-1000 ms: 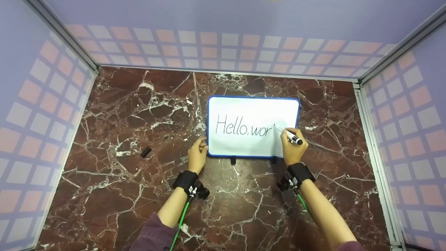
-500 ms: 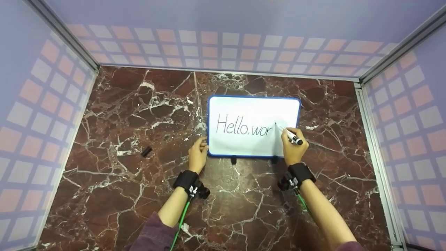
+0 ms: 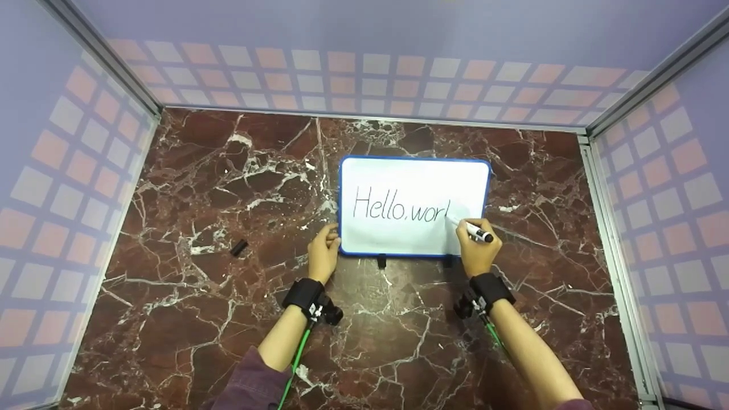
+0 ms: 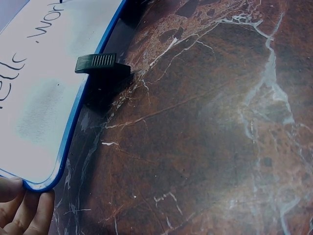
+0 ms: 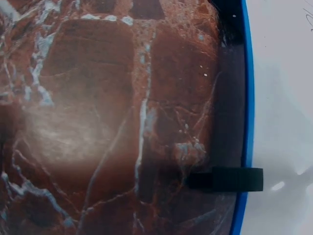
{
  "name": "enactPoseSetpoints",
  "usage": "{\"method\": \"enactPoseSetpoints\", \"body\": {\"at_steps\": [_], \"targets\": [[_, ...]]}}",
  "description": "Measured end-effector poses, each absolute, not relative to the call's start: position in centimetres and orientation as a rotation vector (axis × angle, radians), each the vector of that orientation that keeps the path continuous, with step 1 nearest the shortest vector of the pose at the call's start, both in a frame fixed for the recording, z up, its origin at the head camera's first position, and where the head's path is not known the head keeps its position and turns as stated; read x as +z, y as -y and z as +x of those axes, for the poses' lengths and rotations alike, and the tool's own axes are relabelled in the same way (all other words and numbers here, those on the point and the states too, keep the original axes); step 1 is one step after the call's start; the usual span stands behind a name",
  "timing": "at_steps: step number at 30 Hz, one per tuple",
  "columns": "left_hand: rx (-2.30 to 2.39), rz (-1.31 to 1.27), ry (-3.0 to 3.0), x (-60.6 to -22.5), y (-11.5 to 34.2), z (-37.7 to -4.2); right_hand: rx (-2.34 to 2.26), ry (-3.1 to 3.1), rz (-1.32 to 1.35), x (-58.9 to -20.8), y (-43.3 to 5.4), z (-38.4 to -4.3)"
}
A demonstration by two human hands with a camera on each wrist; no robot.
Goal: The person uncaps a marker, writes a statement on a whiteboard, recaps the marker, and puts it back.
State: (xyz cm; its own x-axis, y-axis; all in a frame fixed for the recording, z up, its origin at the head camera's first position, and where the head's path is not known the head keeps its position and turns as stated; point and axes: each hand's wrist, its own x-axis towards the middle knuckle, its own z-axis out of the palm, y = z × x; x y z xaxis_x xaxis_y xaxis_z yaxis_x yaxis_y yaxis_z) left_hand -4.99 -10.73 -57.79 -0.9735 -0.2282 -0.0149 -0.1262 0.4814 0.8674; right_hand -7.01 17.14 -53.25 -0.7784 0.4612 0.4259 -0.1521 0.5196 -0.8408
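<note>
A blue-framed whiteboard (image 3: 398, 239) carries the handwritten words "Hello, worl" in thin black strokes. My right hand (image 3: 478, 245) pinches a white marker (image 3: 472, 229) with a black end, over the board's lower right part. The marker's tip meets the board at the foot of the letter l. My left hand (image 3: 323, 253) holds the board by its lower left corner. In the left wrist view, the thumb (image 4: 10, 188) lies at the frame and the other fingers curl below the corner. The right wrist view shows the board's edge but not the right hand.
A small black marker cap (image 3: 239, 247) lies on the dark red marbled table (image 3: 228, 319), left of the left hand. Two black clips (image 3: 381, 261) sit on the board's near edge. Checkered panels (image 3: 370, 74) enclose the back and sides. Green cables (image 3: 296, 364) run from the wrist cameras.
My right hand has moved the marker tip down and slightly left, leaving a new slanted stroke, the letter l, after "wor". The left hand and the board stay in place.
</note>
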Motion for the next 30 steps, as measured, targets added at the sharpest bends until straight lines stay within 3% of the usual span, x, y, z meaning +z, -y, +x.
{"method": "enactPoseSetpoints", "body": {"at_steps": [5, 12, 30], "targets": [[-1.528, 0.314, 2.604, -57.8, 10.7, -5.1, 1.256, 2.15, -0.26, -55.6, -18.1, -7.2], [-1.525, 0.315, 2.617, -57.7, 10.7, -4.9, 1.247, 2.15, -0.23, -56.0, -18.5, -6.9], [-1.517, 0.327, 2.641, -57.7, 10.8, -5.0, 1.269, 2.031, -0.234, -52.1, -18.1, -6.6]]}}
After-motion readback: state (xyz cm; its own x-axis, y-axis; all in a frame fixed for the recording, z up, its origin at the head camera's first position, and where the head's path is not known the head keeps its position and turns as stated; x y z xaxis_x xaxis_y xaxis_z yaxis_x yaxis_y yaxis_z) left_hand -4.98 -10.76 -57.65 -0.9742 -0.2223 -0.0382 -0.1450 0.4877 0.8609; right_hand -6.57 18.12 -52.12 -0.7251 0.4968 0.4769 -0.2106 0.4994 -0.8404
